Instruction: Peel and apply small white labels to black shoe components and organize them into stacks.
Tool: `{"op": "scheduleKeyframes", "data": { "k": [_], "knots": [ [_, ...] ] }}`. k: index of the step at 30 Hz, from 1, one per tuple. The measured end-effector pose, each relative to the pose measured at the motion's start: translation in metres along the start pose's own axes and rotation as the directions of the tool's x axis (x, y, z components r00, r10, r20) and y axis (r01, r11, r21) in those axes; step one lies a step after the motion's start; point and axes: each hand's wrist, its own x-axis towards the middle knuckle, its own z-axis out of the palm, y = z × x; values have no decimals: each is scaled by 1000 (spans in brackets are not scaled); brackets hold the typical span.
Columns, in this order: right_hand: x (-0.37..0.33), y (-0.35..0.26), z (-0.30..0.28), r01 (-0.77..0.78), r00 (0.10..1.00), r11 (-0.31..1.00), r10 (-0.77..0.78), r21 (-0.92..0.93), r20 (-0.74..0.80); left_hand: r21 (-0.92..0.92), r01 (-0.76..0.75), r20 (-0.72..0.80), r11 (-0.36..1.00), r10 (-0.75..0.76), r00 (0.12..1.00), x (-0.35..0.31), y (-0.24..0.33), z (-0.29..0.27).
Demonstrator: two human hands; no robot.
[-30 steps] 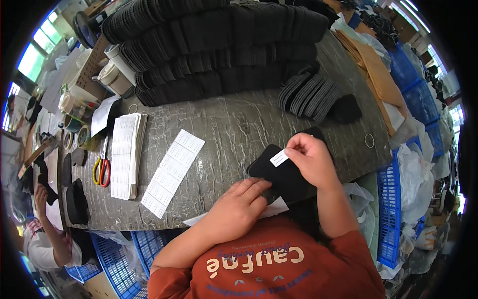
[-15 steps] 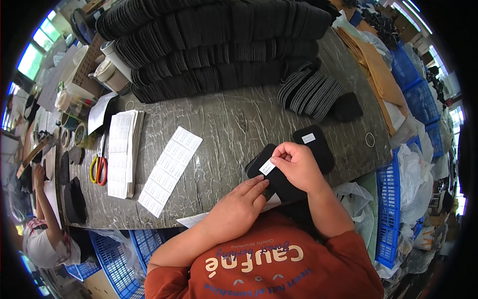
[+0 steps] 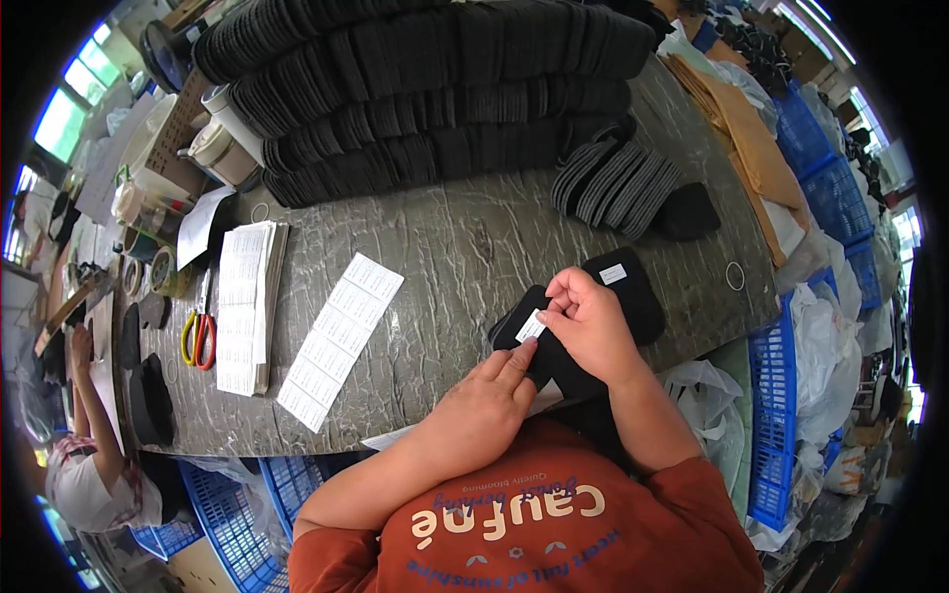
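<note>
A black insole-shaped pad [image 3: 507, 331] with a rounded end lies on a small pile near the table's front edge. On it is a small white label [image 3: 531, 325]. My right hand [image 3: 591, 331] pinches the label's upper right corner between thumb and forefinger, its other fingers curled. My left hand [image 3: 479, 405] lies across the pad's near end with fingers stretched, one fingertip at the label's lower edge. Just right of my right hand rests another black pad [image 3: 638, 301], bearing its own white label [image 3: 613, 274]. Part of a white label sheet [image 3: 388, 437] shows under my left forearm.
A label sheet [image 3: 341, 341] lies left of my hands, beside a stack of sheets [image 3: 240, 316] and scissors [image 3: 200, 336]. Long rows of black pads [image 3: 425, 89] fill the back; striped-edge pads [image 3: 618, 183] lean at right. Another person [image 3: 94, 465] works at far left.
My left fingertip has slid up and right onto the label's lower edge. My right hand has hardly moved, still at the label's corner.
</note>
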Motion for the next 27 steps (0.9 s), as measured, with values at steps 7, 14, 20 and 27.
{"op": "scheduleKeyframes", "data": {
  "k": [7,14,20,27],
  "knots": [
    [0,-25,3,70,993,923,-102,-378,-66,33,3,2,999,-4,1000,-1,1,1],
    [5,-4,-1,331,896,843,-422,-425,-139,-44,23,3,999,-23,1000,-5,-2,2],
    [18,17,-42,18,994,1000,-20,-19,-107,-114,56,-8,992,-58,998,-10,-6,-1],
    [-14,-13,-57,275,807,879,-431,-390,-404,-350,237,-209,906,-322,923,-7,-15,-14]
  ]
}}
